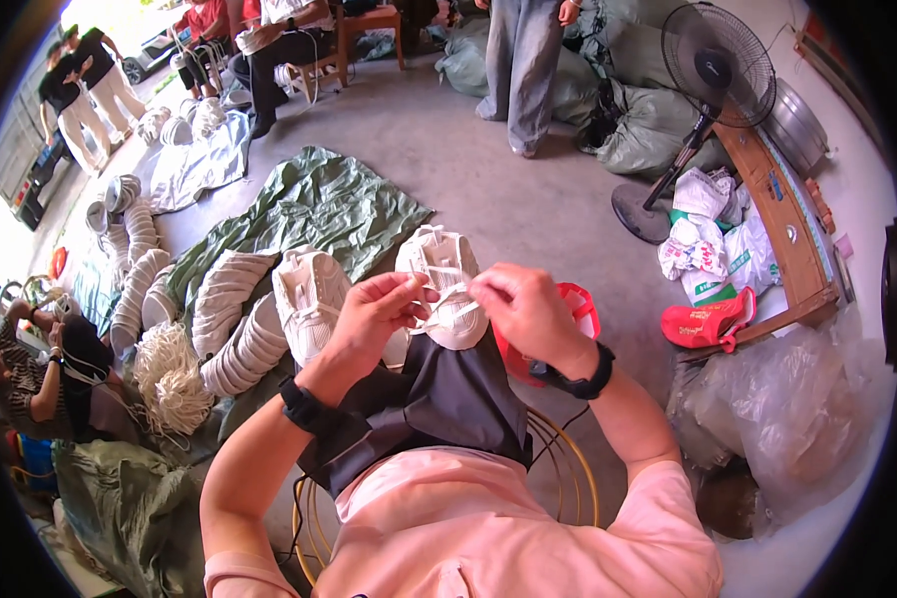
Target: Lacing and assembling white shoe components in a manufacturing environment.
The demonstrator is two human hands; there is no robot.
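A white sneaker (439, 251) rests at my knees with its sole hidden. Both hands pinch a white shoelace (451, 296) over its front. My left hand (377, 311) has thumb and fingertips closed on one part of the lace. On the other side, my right hand (528, 311) grips the lace between thumb and forefinger. A second white sneaker (305, 291) sits just left of my left hand, apart from the held lace. Dark cloth (458, 394) covers my lap beneath the hands.
Stacked pale shoe parts (231, 299) and a bundle of white laces (169, 374) lie to the left. A green tarp (314, 204) spreads ahead. A red basket (580, 304) stands by my right wrist; a floor fan (713, 70) stands far right. Other people sit and stand around.
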